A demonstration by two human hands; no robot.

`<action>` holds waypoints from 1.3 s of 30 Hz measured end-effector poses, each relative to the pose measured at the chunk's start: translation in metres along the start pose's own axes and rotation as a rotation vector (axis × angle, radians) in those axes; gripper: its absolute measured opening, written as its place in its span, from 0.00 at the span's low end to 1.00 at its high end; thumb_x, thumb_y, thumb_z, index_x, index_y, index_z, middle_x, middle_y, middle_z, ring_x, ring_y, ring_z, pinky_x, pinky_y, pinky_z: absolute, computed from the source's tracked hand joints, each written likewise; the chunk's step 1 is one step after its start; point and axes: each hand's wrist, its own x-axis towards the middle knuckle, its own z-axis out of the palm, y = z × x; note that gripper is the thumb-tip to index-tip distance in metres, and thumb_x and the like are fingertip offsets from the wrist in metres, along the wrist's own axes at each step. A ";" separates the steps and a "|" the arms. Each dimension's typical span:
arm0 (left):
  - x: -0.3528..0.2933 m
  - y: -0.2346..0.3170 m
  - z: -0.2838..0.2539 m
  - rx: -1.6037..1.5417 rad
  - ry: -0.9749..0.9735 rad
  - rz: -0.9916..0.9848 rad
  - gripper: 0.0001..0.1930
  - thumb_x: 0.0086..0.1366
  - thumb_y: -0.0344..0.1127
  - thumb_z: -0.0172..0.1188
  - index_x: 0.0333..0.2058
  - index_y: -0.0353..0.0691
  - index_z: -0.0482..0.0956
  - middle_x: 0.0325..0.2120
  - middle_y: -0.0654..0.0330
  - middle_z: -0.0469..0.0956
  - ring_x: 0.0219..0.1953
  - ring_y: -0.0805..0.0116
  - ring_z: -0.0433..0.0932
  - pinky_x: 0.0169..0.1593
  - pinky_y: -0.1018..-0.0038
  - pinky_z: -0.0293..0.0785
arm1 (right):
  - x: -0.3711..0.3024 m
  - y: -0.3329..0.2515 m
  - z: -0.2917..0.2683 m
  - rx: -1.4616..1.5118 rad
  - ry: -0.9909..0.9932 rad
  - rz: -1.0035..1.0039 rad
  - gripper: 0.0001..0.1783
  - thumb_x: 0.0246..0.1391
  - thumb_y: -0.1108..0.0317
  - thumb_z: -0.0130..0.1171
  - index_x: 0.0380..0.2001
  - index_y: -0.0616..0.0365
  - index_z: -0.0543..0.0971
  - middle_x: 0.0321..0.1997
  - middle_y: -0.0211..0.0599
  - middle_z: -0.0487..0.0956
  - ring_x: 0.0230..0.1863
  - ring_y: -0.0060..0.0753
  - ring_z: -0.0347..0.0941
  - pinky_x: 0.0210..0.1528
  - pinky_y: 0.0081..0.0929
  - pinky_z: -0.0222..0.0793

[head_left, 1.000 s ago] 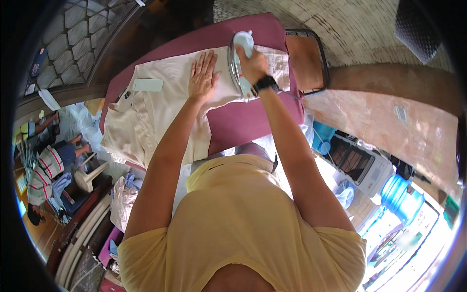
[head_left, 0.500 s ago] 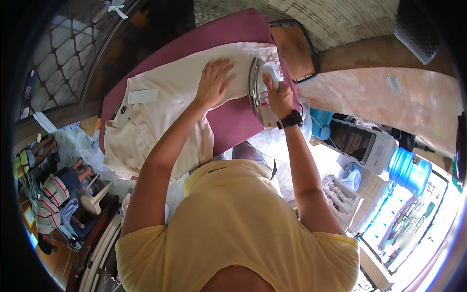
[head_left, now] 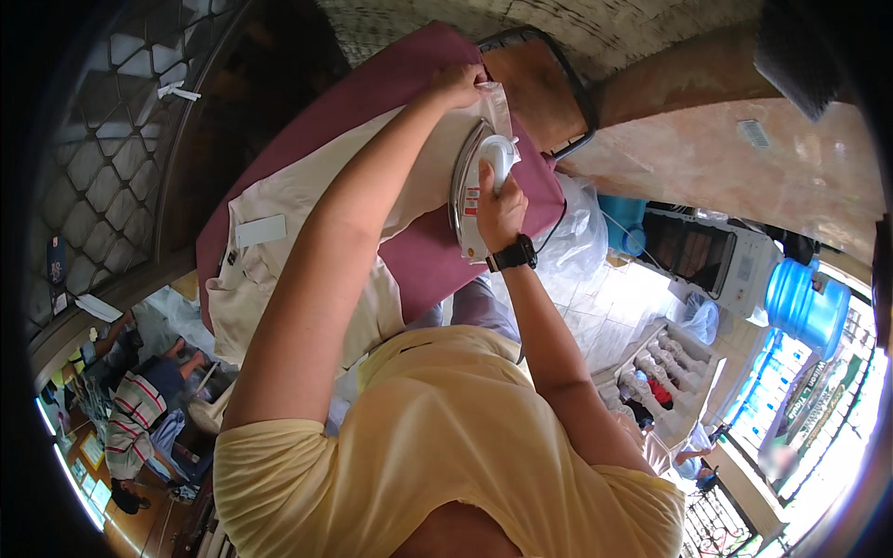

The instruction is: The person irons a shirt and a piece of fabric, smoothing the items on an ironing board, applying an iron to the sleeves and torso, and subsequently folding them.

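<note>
A cream garment (head_left: 307,200) is spread over a maroon-covered ironing board (head_left: 423,265), its near part hanging over the board's edge. My right hand (head_left: 502,212) is wrapped round the white handle of a clothes iron (head_left: 473,200), which rests partly on the cloth and partly on the board's cover. A watch is on my right wrist. My left hand (head_left: 459,87) reaches to the far end of the garment, fingers closed on its edge, just beyond the iron's tip. A pale rectangular card (head_left: 260,232) lies on the garment's left part.
Beyond the board stands a brown-seated chair (head_left: 535,88) with a dark frame. Clear plastic (head_left: 579,223) bunches to the right, near an oven-like appliance (head_left: 690,253) and a blue water jug (head_left: 807,307). A white balustered railing (head_left: 665,372) is at lower right. People (head_left: 135,418) are at lower left.
My left hand has moved from over the middle of the cloth to its far end and closed on the edge. The iron has shifted slightly left and nearer, still in my right hand.
</note>
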 end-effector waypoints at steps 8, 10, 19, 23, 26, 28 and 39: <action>-0.002 -0.052 -0.034 -0.579 0.418 0.167 0.21 0.49 0.13 0.49 0.41 0.39 0.77 0.38 0.60 0.81 0.35 0.73 0.77 0.43 0.77 0.74 | 0.067 -0.034 0.047 -0.088 -0.007 -0.083 0.33 0.59 0.41 0.51 0.31 0.69 0.79 0.32 0.65 0.79 0.39 0.65 0.77 0.43 0.52 0.71; -0.024 -0.070 -0.045 -0.347 0.503 0.095 0.17 0.53 0.19 0.55 0.43 0.41 0.77 0.38 0.58 0.81 0.37 0.65 0.79 0.44 0.71 0.76 | 0.093 -0.055 0.053 -0.068 -0.048 -0.022 0.36 0.59 0.39 0.50 0.30 0.69 0.80 0.32 0.66 0.78 0.40 0.67 0.76 0.45 0.52 0.71; -0.234 -0.085 -0.027 -0.036 0.220 -0.032 0.19 0.47 0.38 0.74 0.33 0.42 0.73 0.36 0.53 0.73 0.44 0.52 0.73 0.46 0.60 0.70 | 0.109 -0.048 0.073 -0.083 -0.026 -0.212 0.35 0.56 0.36 0.52 0.25 0.66 0.79 0.29 0.65 0.78 0.39 0.66 0.76 0.42 0.51 0.73; -0.296 -0.019 0.007 0.063 0.078 -0.081 0.21 0.48 0.32 0.71 0.38 0.44 0.70 0.39 0.58 0.68 0.48 0.55 0.70 0.47 0.58 0.67 | 0.138 -0.049 0.076 -0.108 -0.138 -0.210 0.38 0.55 0.35 0.52 0.30 0.67 0.80 0.28 0.62 0.79 0.39 0.63 0.78 0.43 0.48 0.73; -0.325 -0.021 0.014 0.134 0.146 -0.141 0.16 0.52 0.26 0.66 0.38 0.43 0.70 0.39 0.58 0.68 0.48 0.55 0.69 0.47 0.58 0.66 | 0.105 -0.047 0.048 -0.148 -0.409 -0.252 0.38 0.55 0.35 0.53 0.34 0.68 0.81 0.28 0.59 0.80 0.36 0.57 0.79 0.43 0.44 0.75; -0.343 -0.027 0.016 0.110 0.173 -0.168 0.14 0.53 0.23 0.62 0.37 0.42 0.70 0.38 0.57 0.68 0.47 0.55 0.69 0.47 0.59 0.67 | 0.081 -0.034 0.021 -0.293 -0.606 -0.410 0.38 0.54 0.35 0.55 0.36 0.68 0.81 0.28 0.56 0.81 0.33 0.53 0.80 0.40 0.40 0.76; -0.346 -0.069 -0.020 -0.274 0.389 -0.399 0.17 0.47 0.15 0.52 0.37 0.40 0.74 0.35 0.53 0.74 0.41 0.51 0.73 0.45 0.63 0.71 | 0.009 -0.053 0.022 -0.450 -1.059 -0.904 0.38 0.48 0.30 0.56 0.35 0.60 0.83 0.26 0.52 0.81 0.31 0.53 0.79 0.39 0.44 0.74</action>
